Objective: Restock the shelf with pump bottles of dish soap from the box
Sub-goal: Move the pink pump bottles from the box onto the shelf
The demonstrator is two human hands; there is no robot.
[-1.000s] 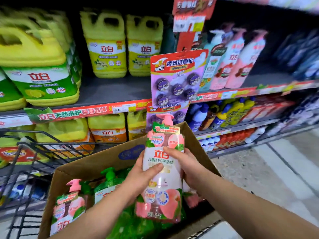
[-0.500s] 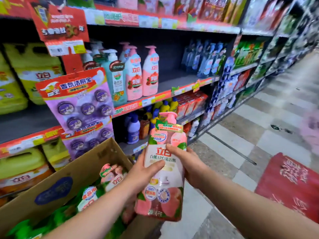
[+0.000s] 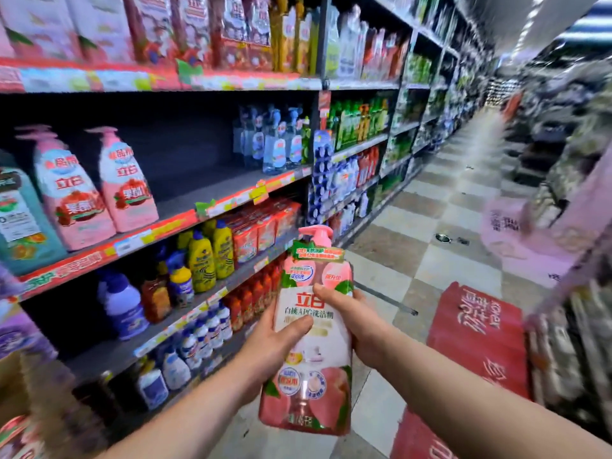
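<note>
I hold a pink peach-label pump bottle of dish soap (image 3: 311,329) upright in front of me, over the aisle floor. My left hand (image 3: 270,351) grips its left side with the thumb across the label. My right hand (image 3: 356,321) wraps its right side. On the middle shelf (image 3: 185,202) at the left stand two similar pink pump bottles (image 3: 99,183), with a wide bare stretch of shelf to their right. The cardboard box (image 3: 15,382) shows only as a corner at the lower left edge.
Blue clear bottles (image 3: 275,144) stand at the shelf's right end. Lower shelves hold yellow, blue and white bottles (image 3: 198,260). A teal bottle (image 3: 23,213) sits at far left. Red packs (image 3: 480,332) lie on the tiled floor to the right. The aisle runs ahead.
My view has swung right and up, away from the box toward the middle shelf and the aisle. Both hands keep the same hold on the pink bottle.
</note>
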